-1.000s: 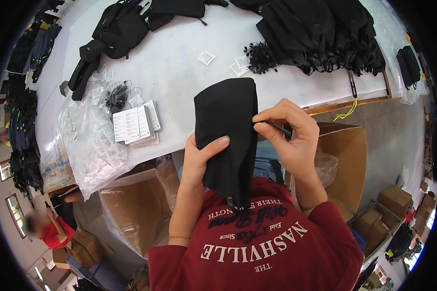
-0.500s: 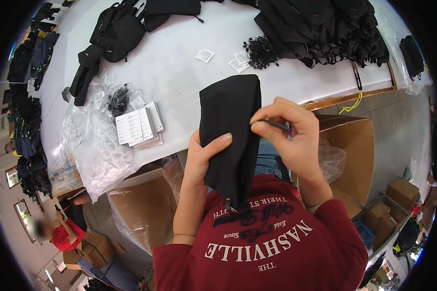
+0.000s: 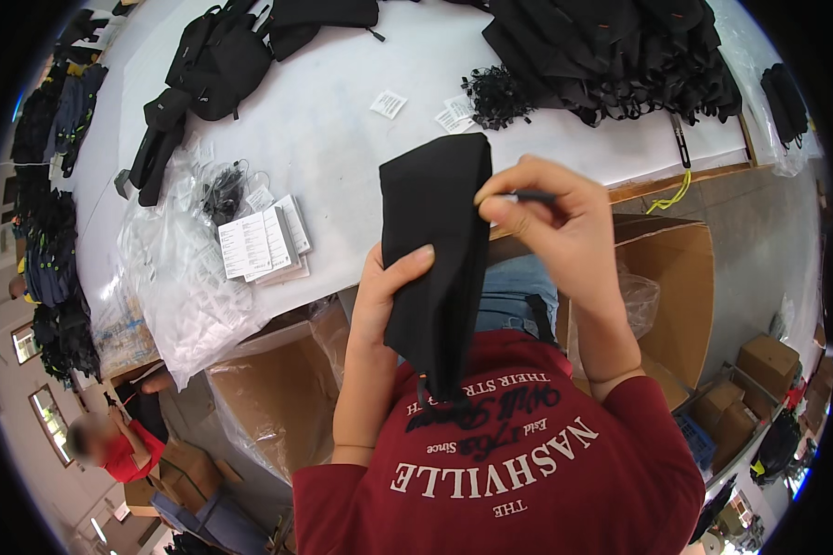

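On the left, a clear plastic bag (image 3: 190, 319) slumps over the edge of the white counter (image 3: 329, 176), a stack of printed cards (image 3: 253, 244) just beside it; now the left hand (image 3: 384, 294), gripping a black fabric pouch (image 3: 433, 208) upright at the counter's near edge, thumb across its front; at the pouch's right edge the right hand (image 3: 555, 211) pinches a slim dark piece (image 3: 535, 196); farther right, an open cardboard box (image 3: 671, 250).

left hand (image 3: 377, 298): partly behind black pouch (image 3: 435, 217) | dark stick (image 3: 536, 196): partly inside right hand (image 3: 557, 220) | bag pile (image 3: 611, 60): top cut off
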Action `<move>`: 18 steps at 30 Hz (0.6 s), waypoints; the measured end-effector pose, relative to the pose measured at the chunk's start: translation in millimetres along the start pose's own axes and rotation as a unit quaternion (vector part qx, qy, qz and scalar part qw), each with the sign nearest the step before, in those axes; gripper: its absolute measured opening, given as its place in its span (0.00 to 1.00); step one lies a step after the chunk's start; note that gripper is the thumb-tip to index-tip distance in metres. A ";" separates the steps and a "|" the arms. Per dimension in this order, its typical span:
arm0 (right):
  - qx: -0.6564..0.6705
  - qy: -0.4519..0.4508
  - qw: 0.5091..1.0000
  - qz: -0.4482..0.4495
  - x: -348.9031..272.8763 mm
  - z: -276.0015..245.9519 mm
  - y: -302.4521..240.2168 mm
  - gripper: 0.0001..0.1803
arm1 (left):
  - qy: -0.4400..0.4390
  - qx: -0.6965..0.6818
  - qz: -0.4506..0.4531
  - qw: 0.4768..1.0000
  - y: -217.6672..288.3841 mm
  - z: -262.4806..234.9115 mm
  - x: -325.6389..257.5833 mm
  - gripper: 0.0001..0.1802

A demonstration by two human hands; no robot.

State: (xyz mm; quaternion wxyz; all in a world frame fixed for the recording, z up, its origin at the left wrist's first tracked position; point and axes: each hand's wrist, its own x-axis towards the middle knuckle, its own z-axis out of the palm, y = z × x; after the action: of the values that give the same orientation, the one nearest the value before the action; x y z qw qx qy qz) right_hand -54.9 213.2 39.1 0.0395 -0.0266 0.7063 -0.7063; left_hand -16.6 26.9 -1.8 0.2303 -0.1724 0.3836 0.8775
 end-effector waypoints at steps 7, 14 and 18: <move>-0.037 -0.179 0.983 0.016 -24.0 17.2 -0.5 0.04 | 0.044 -0.070 0.012 0.996 2.5 -9.6 19.7 0.12; -0.030 -0.214 0.976 0.019 -30.4 26.4 -0.8 0.04 | 0.006 -0.117 0.029 0.993 12.9 -28.9 26.3 0.14; -0.066 -0.213 0.975 -0.013 -31.1 27.6 3.4 0.06 | 0.024 -0.118 0.053 0.991 13.3 -25.9 25.5 0.15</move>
State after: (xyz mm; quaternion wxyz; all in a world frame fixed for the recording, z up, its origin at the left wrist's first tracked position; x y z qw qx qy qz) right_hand -21.3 188.6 36.3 0.1778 -0.1882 0.7262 -0.6369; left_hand -41.8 6.4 -22.9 0.1520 -0.1992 0.2913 0.9232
